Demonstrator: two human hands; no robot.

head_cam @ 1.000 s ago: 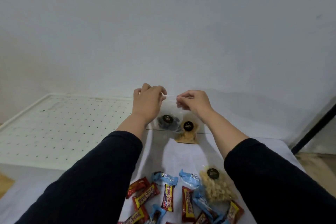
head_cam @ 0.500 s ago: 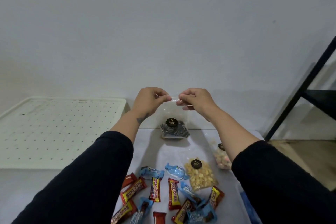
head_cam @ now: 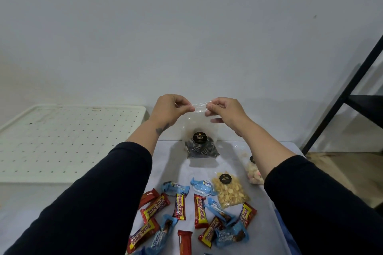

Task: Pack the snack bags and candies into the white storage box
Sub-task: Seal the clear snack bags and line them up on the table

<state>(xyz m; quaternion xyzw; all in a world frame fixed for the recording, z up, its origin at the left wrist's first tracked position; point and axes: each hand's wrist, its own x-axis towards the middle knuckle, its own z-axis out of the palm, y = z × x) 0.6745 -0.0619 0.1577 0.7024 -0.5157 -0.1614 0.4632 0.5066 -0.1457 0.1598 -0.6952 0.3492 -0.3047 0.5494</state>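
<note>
Head view: clear bag [head_cam: 200, 141] of dark striped cookies

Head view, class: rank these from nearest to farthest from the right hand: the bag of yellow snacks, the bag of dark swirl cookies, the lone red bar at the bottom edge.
1. bag of dark swirl cookies, pinched by the right hand.
2. bag of yellow snacks, lower on the table.
3. lone red bar, bottom edge.
</note>
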